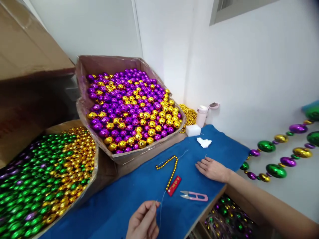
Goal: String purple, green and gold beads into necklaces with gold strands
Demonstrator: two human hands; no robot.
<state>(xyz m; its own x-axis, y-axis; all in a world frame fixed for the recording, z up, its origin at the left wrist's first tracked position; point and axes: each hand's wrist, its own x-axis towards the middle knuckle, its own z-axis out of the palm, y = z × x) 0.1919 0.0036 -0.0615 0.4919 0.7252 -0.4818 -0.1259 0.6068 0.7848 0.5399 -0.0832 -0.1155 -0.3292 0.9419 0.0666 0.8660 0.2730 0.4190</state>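
My left hand (146,219) is at the bottom of the view, with thumb and forefinger pinched on the pale end of a thin thread (161,207). This thread hangs in a loop from a short string of small gold beads (172,171), which lies bent on the blue cloth (139,189). Palm down, my right hand (213,169) rests on the cloth with its fingers stretched leftward and slightly apart. A thin sliver sticks up beside those fingers; its kind is unclear. Between the hands lie a red packet (174,186) and pink thread snips (194,196).
A large carton of purple and gold balls (132,113) stands behind the cloth. Left of it is a box of green and gold beads (52,176). A white foam block (193,130), crumpled white paper (204,142) and a pink flask (201,116) stand at the back. Bead garlands (276,171) hang at right.
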